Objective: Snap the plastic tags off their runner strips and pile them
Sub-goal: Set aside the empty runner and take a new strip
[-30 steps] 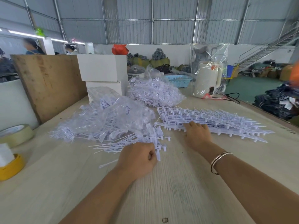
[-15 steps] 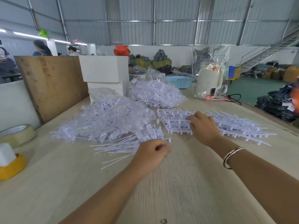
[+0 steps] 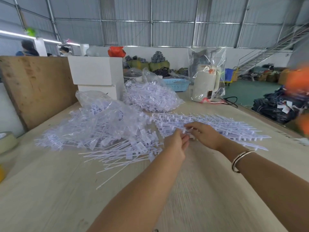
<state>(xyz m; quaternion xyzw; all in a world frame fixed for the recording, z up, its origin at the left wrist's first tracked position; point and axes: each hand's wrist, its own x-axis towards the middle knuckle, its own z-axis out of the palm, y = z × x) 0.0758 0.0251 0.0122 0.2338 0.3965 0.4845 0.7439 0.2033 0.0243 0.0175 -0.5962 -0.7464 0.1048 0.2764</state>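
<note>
A flat stack of white runner strips (image 3: 225, 126) with tags still attached lies across the table's middle right. My right hand (image 3: 205, 135) lies on the stack's near left end, and its thumb and fingers pinch a strip there. My left hand (image 3: 177, 144) meets it from the left, fingers curled and pinching the same strip end. Left of the hands spreads a pile of loose tags (image 3: 127, 148) with long thin tails, partly under a clear bag of tags (image 3: 103, 119).
A second clear bag of tags (image 3: 150, 97) lies behind. White boxes (image 3: 95, 72), a wooden board (image 3: 36, 87), a bagged white kettle (image 3: 205, 81) and a blue basket (image 3: 177, 83) stand at the back. A tape roll (image 3: 6, 141) lies at the left edge.
My left hand let go of the tags on the loose pile and moved right to the strip stack. My right hand slid along the stack's near end and now pinches a strip.
</note>
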